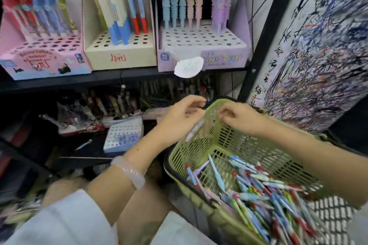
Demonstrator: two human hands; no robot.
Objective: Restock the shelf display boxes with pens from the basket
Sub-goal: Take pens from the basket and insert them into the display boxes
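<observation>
A green plastic basket (217, 141) sits at my right, with several loose coloured pens (258, 187) piled in its near half. My left hand (179, 117) hovers at the basket's far rim and grips a pink and white pen (192, 132) that slants down from its fingers. My right hand (239, 117) is just beside it over the rim, fingers curled; blur hides whether they pinch anything. On the upper shelf stand three display boxes: a pink box (41, 61), a beige box (119, 55) and a lilac box (203, 45), each partly filled with upright pens.
A black shelf board (123, 77) carries the boxes, and a white tag (189, 68) hangs from the lilac one. The lower shelf holds a small blue display box (124, 135) and cluttered pens. A black post (264, 32) and a scribbled test sheet (318, 61) stand at the right.
</observation>
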